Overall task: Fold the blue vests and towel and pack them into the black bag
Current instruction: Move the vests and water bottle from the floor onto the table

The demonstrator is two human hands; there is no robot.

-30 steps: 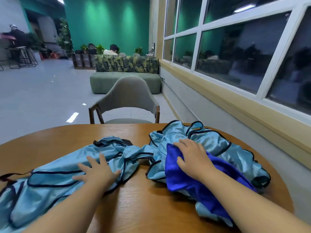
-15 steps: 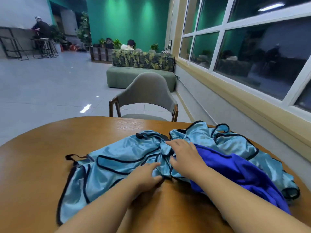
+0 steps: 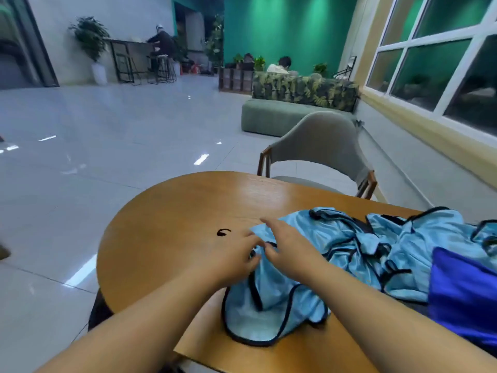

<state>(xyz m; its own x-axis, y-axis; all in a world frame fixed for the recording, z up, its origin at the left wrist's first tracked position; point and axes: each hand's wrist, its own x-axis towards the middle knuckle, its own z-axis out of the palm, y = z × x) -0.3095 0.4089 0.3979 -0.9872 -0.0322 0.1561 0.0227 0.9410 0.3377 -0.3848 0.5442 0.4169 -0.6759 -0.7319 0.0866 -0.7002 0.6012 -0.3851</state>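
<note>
Blue vests [image 3: 349, 254] bunch rightward; wooden table [image 3: 174, 224] lies bare left.

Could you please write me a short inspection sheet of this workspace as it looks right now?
Surface: round wooden table, its left part bare.
Job's things: light blue vests with black trim lie crumpled in a heap on the table's right side; the dark blue towel lies at the heap's right edge. No black bag seen.
Clutter: a small black curled item on the wood, left of the vests; cannot tell what it is.
Hands: left hand and right hand meet at the near vest's edge; the left seems to pinch the cloth, the right's fingers are spread.
Cables: nothing seen.
Surroundings: grey chair behind the table, green sofa, windows on the right, people seated far off.
</note>
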